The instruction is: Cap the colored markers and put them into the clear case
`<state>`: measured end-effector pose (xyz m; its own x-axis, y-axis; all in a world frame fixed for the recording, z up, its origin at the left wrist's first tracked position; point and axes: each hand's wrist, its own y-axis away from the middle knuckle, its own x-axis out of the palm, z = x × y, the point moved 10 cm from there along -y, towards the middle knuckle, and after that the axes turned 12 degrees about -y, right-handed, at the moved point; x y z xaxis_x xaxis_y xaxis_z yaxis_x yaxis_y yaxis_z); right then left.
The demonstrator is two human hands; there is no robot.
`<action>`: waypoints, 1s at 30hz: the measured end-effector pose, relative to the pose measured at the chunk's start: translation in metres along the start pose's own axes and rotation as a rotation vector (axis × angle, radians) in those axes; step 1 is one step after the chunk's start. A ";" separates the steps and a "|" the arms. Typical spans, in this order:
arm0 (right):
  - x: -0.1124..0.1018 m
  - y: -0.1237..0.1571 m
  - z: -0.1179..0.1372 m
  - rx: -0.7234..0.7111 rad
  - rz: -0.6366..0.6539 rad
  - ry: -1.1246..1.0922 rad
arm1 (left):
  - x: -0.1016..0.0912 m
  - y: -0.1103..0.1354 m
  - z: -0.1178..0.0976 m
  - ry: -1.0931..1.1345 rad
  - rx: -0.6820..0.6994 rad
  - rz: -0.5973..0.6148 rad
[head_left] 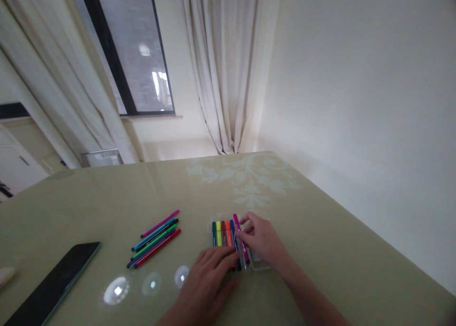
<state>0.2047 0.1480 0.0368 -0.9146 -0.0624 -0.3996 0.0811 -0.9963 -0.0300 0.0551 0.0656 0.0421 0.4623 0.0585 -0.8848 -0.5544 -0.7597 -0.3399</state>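
A clear plastic pen case [259, 265] lies on the table near its middle, with several coloured markers [223, 233] lined up in it. My right hand [262, 240] rests over the case, fingers pinched on a magenta marker [241, 238] at the row's right end. My left hand [209, 281] lies flat with fingers stretched out, touching the near ends of the markers and the case's front edge.
A loose bunch of several markers [156, 238] lies to the left. A dark tablet [53, 283] sits at the near left. The olive table [320, 231] ends close to a white wall on the right; curtains and a window stand behind.
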 end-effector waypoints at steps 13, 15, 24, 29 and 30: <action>0.013 0.004 0.011 -0.073 0.076 0.180 | 0.023 0.004 -0.002 -0.325 0.008 0.128; 0.015 0.004 0.010 -0.077 0.080 0.214 | 0.024 0.003 -0.002 -0.354 0.006 0.122; 0.016 0.008 0.016 -0.117 0.062 0.374 | 0.019 0.003 -0.009 -0.401 0.053 0.080; 0.017 0.009 0.019 -0.148 0.043 0.446 | 0.018 0.003 -0.008 -0.406 0.043 0.074; 0.017 0.010 0.020 -0.154 0.039 0.465 | 0.018 0.003 -0.008 -0.403 0.042 0.077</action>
<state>0.1822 0.1363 0.0476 -0.6389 -0.0311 -0.7687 0.2014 -0.9711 -0.1280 0.0675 0.0594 0.0275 0.1147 0.2576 -0.9594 -0.6088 -0.7450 -0.2728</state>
